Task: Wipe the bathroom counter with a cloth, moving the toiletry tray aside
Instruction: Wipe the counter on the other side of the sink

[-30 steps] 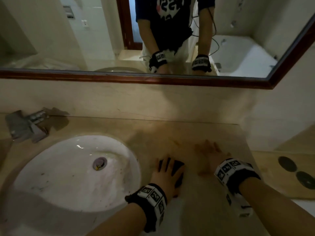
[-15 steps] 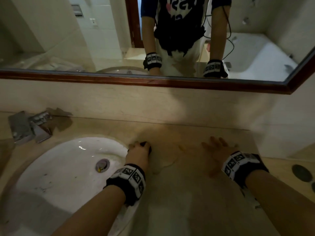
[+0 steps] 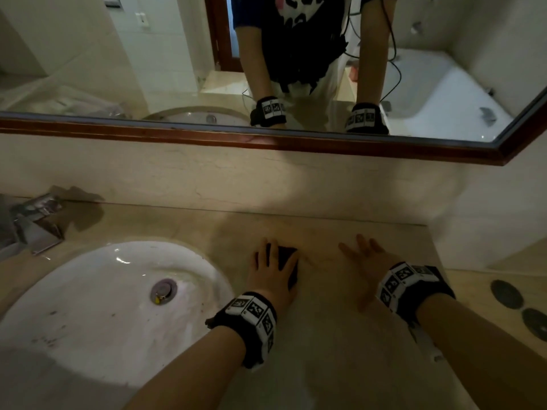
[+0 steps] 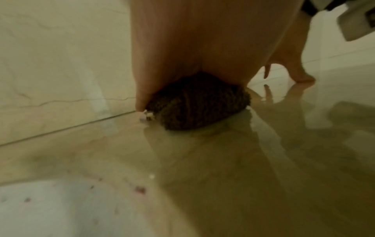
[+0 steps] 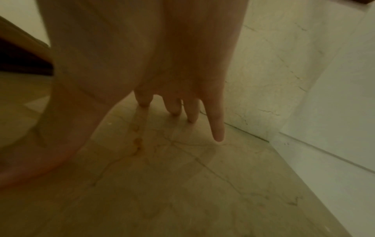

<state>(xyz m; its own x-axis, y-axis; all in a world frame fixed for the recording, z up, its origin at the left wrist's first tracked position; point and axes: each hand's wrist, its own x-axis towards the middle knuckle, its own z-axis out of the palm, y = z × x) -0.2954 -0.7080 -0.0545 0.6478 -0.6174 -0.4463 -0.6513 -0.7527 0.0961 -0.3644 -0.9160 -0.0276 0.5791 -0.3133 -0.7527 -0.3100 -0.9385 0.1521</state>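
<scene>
The dark cloth (image 3: 286, 263) lies on the counter (image 3: 325, 335), just right of the sink (image 3: 103, 291), pressed flat under the left hand (image 3: 273, 272) with spread fingers. Best to keep even pressure and overlap strokes. The right hand (image 3: 368, 266) rests flat, holding nothing. One cloth, one sink, one tap (image 3: 35, 220); no tray in view.

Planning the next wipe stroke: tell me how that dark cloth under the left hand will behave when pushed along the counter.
The cloth looks soft and nubby, bunched under the left hand, so it likely deforms rather than holds its shape. The counter is glossy enough to mirror fingers, so the cloth probably glides easily. It seems light and unlikely to roll.
</scene>
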